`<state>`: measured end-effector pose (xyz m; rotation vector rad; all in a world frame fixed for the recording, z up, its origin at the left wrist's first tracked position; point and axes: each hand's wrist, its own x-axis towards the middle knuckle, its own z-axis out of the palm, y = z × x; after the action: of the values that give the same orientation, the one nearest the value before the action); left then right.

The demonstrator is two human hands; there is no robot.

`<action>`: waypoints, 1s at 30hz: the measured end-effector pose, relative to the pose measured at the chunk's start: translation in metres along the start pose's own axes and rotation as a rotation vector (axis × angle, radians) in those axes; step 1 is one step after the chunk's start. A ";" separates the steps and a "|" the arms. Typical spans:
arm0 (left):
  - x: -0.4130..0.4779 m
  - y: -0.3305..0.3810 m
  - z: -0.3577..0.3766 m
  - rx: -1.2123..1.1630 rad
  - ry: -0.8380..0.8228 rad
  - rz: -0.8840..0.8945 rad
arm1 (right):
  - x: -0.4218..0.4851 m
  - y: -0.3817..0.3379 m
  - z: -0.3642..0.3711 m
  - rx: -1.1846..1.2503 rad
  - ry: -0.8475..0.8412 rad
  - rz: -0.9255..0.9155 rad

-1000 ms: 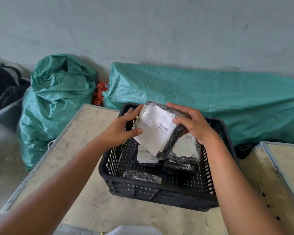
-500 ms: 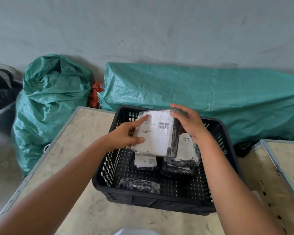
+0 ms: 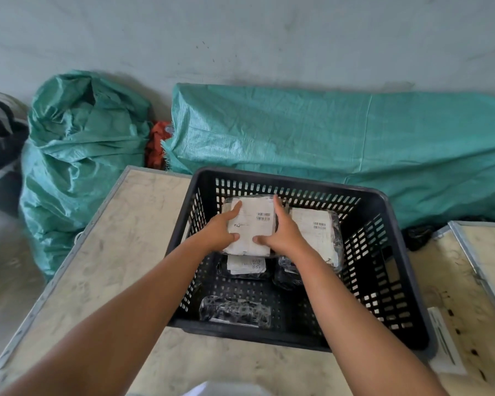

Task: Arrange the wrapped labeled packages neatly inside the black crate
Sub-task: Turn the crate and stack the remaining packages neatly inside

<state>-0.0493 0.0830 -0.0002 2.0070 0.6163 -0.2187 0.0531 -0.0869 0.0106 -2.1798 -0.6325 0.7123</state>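
Crate, on counter: labeled package gripped at both edges by left hand and right hand; further packages alongside and beneath.

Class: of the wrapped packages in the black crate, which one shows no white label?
The dark package lying alone by the crate's near wall. The others, farther back, each show white label paper; this one shows only dark wrapping.

Both hands are reaching into the crate, which is sitting on the tabletop. The held package is lying between the left hand and right hand; another package is lying just right of the right hand, two more below the hands.
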 end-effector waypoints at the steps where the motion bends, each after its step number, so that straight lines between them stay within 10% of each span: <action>1: 0.002 -0.004 0.005 0.012 0.009 -0.025 | 0.001 0.002 0.004 -0.055 -0.014 -0.009; 15: 0.016 -0.043 0.031 -0.061 -0.120 -0.147 | 0.015 0.007 0.030 -0.550 -0.244 0.100; 30: 0.016 -0.051 0.040 0.409 -0.087 -0.059 | 0.006 0.019 0.048 -0.951 -0.179 0.038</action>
<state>-0.0573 0.0734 -0.0654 2.3567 0.6120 -0.4985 0.0296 -0.0704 -0.0329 -3.0050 -1.2037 0.7088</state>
